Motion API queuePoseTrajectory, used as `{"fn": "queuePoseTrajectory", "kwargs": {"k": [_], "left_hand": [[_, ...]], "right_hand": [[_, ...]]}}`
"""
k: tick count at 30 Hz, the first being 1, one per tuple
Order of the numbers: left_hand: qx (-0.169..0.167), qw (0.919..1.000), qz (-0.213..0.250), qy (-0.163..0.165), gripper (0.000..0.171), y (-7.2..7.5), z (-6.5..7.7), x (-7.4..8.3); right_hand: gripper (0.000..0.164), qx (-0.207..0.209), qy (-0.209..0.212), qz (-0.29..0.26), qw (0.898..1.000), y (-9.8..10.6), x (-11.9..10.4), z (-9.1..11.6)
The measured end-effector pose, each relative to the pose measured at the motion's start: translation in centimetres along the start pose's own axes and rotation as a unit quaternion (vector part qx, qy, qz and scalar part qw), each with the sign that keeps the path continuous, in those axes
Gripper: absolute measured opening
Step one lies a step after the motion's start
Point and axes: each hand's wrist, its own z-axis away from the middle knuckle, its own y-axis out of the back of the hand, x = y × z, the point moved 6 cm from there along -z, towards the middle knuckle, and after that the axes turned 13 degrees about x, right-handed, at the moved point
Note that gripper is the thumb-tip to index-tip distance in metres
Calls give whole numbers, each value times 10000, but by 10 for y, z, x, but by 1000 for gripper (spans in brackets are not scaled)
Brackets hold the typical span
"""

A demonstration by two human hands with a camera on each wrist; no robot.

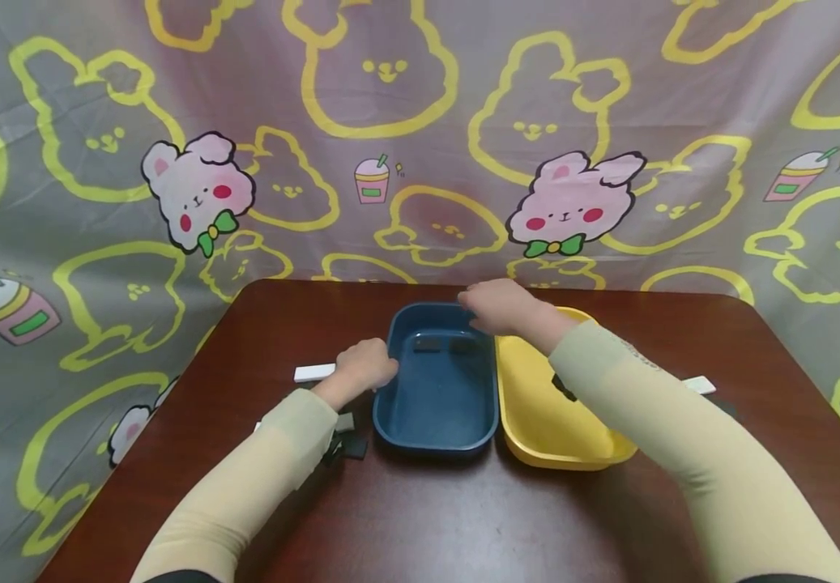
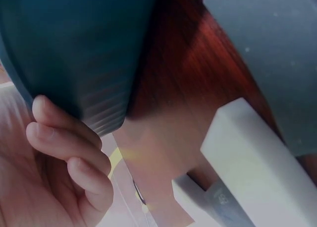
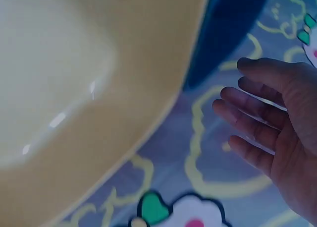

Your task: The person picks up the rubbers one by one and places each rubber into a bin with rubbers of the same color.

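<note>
A deep blue bin point(image 1: 436, 405) stands on the table, with two small dark pieces point(image 1: 427, 346) at its far end. My left hand point(image 1: 364, 366) is at the bin's left rim, and in the left wrist view its curled fingers point(image 2: 74, 147) grip the rim from outside. The thumb is hidden there. Over the far right corner of the blue bin hovers my right hand point(image 1: 496, 308). In the right wrist view that hand point(image 3: 277, 113) has loosely spread fingers and holds nothing. A yellow bin point(image 1: 536, 405) sits against the blue one, partly behind the right sleeve.
Left of the blue bin lie a white block point(image 1: 313, 372) and dark grey pieces point(image 1: 354, 447), partly covered by the left arm. Another white block point(image 1: 700, 385) is right of the yellow bin. A patterned curtain point(image 1: 441, 162) hangs behind the brown table point(image 1: 449, 518).
</note>
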Motion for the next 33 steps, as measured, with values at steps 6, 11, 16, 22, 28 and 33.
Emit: {"fn": "queuePoseTrajectory", "kwargs": {"k": [6,11,16,22,28,33], "left_hand": [[75,10000,1,14,31,2,1,-3],[57,10000,47,-3,31,1,2,-2],[49,10000,46,-12,32,0,2,-2],[16,10000,30,81,31,1,2,-3],[14,9999,22,98,31,0,2,-4],[42,10000,36,78,31,-1,2,-4]], "right_hand": [[16,512,-122,-97,9986,37,25,22],[14,549,-560,73,9969,62,49,53],[20,656,-949,160,9932,76,74,92],[18,553,-1522,178,9866,74,105,134],[13,373,-1938,-36,9803,57,131,172],[10,-69,-2491,-512,9671,31,147,208]]}}
